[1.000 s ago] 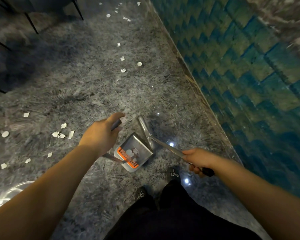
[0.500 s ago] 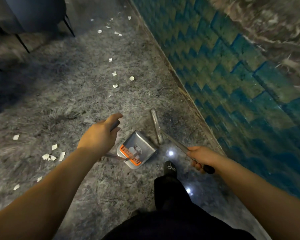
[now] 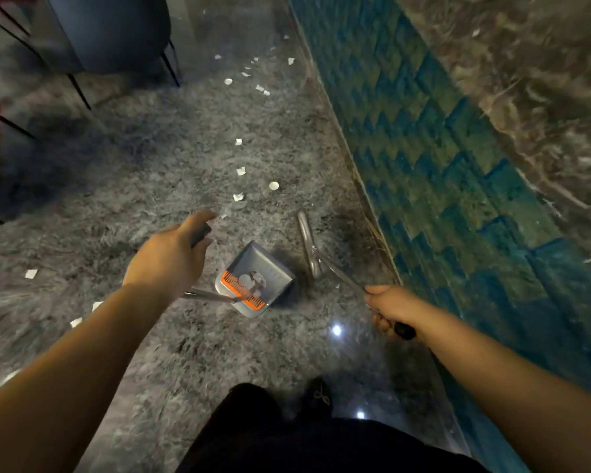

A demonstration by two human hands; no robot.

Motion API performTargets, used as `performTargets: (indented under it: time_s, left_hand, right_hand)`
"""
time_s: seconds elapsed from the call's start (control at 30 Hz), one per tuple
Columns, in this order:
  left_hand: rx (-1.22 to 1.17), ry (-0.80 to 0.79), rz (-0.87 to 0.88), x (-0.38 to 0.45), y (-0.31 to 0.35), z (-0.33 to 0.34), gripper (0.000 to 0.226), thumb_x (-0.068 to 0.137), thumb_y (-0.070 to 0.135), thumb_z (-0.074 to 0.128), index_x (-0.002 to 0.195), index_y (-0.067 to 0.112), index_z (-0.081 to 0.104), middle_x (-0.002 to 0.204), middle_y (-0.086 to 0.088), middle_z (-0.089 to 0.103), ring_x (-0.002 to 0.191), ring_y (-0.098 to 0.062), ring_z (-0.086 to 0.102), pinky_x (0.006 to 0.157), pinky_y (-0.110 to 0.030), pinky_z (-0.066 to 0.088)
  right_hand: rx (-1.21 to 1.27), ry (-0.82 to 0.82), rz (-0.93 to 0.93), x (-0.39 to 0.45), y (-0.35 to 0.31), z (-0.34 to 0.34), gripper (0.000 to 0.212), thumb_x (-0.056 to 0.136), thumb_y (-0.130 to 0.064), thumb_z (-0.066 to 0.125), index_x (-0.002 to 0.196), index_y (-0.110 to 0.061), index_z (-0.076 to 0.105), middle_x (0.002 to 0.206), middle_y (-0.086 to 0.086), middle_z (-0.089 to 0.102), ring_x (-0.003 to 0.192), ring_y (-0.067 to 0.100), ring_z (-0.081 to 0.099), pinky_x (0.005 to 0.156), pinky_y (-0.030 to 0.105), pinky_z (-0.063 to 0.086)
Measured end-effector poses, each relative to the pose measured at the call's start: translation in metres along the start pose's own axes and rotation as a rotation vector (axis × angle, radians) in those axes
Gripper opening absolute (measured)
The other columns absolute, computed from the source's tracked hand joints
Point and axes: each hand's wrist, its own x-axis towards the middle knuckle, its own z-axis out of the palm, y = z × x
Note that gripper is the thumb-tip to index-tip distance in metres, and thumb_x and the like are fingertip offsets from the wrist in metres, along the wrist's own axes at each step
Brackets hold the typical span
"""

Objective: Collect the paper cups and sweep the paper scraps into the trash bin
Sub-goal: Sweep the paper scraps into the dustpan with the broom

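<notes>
The person has stepped forward along the blue-green tiled wall [image 3: 458, 158] over the last second: the line of paper scraps [image 3: 241, 171] that sat near the top of the frame now lies just above the middle, close ahead of the tools, and the dark chair [image 3: 110, 32] has come into the upper left. The scraps at the left edge [image 3: 31, 274] have slid down and outward, so they are being passed for now.

The left hand [image 3: 166, 261] grips the black handle end of the long metal shaft of the grey dustpan [image 3: 255, 279], fingers curled round it. The pan hangs or rests low at frame centre, its orange comb edge toward the person, with a few pale scraps already inside. The right hand [image 3: 391, 307] is closed round the black grip of the broom [image 3: 309, 247], whose narrow grey head points up the frame, just right of the pan and near the wall's base. Whether either tool touches the grey marbled floor [image 3: 151, 165] I cannot tell.

Both grips are the same as a second ago; only the position has moved. No paper cups or trash bin are in view. My reading is that the sweeping is partly done and the scraps straight ahead are the next batch, with the left-hand ones to follow.
</notes>
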Motion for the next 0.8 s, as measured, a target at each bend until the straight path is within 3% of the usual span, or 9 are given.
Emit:
performTargets:
  time_s: [0.23, 0.53, 0.7, 0.8]
  left_hand:
    - [0.026, 0.007, -0.064, 0.078, -0.036, -0.015, 0.041, 0.097, 0.032, 0.05, 0.135, 0.041, 0.038, 0.117, -0.002, 0.068, 0.099, -0.034, 0.064, 0.073, -0.037, 0.052]
    - [0.079, -0.008, -0.083, 0.213, -0.09, -0.046, 0.038, 0.096, 0.032, 0.051, 0.132, 0.039, 0.042, 0.1, -0.014, 0.069, 0.085, -0.039, 0.063, 0.06, -0.032, 0.039]
    - [0.08, -0.034, -0.124, 0.276, -0.105, -0.054, 0.039, 0.096, 0.032, 0.051, 0.133, 0.04, 0.041, 0.106, -0.014, 0.069, 0.093, -0.039, 0.063, 0.066, -0.038, 0.049]
    - [0.066, -0.024, -0.142, 0.317, -0.113, -0.051, 0.04, 0.096, 0.029, 0.054, 0.135, 0.038, 0.045, 0.11, -0.008, 0.07, 0.096, -0.037, 0.064, 0.065, -0.033, 0.041]
  right_hand:
    - [-0.029, -0.013, -0.035, 0.051, -0.096, 0.003, 0.031, 0.1, -0.014, 0.044, 0.13, -0.015, 0.052, 0.057, 0.008, 0.043, 0.03, 0.009, 0.036, 0.036, 0.012, 0.027]
    - [-0.056, -0.016, -0.043, 0.133, -0.212, 0.018, 0.026, 0.098, -0.01, 0.047, 0.122, -0.013, 0.058, 0.047, 0.006, 0.044, 0.028, 0.011, 0.038, 0.033, 0.014, 0.031]
    - [-0.027, 0.007, -0.039, 0.17, -0.27, 0.013, 0.03, 0.099, -0.01, 0.046, 0.128, -0.012, 0.052, 0.049, 0.008, 0.044, 0.036, 0.014, 0.038, 0.038, 0.018, 0.031]
    - [-0.059, 0.011, -0.051, 0.198, -0.313, 0.001, 0.032, 0.098, -0.009, 0.047, 0.129, -0.012, 0.053, 0.049, 0.007, 0.045, 0.035, 0.013, 0.038, 0.034, 0.015, 0.031]
